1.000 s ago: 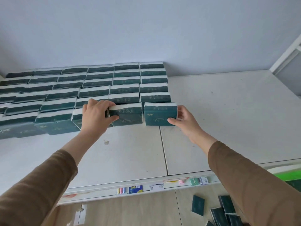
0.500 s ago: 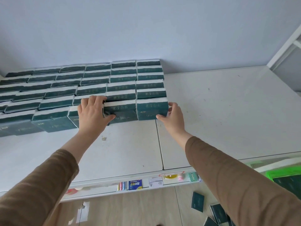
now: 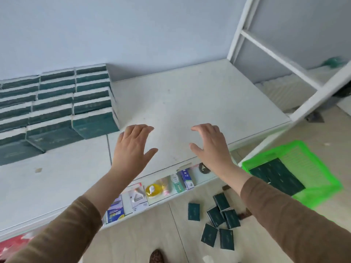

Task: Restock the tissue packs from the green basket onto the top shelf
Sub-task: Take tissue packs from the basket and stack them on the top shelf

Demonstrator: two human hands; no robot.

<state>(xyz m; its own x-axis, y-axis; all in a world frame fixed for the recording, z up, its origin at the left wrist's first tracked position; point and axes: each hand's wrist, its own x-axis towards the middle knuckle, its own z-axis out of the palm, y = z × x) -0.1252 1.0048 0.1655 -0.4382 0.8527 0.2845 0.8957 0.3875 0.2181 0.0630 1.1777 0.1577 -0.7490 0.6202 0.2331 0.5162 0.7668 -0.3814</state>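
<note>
Now left hand, right hand spread, empty; seven floor packs.

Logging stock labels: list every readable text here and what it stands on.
None can be read.
Tissue packs: pale print, blurred.
Blue box on the lower shelf: print too blurred.
Green-and-white box: print too small.
Packs in the basket: no legible print.

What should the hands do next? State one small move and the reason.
Probably lower the right hand toward the green basket for more tissue packs: both it and the left hand are open and hold nothing, and the top shelf has bare room.
</note>
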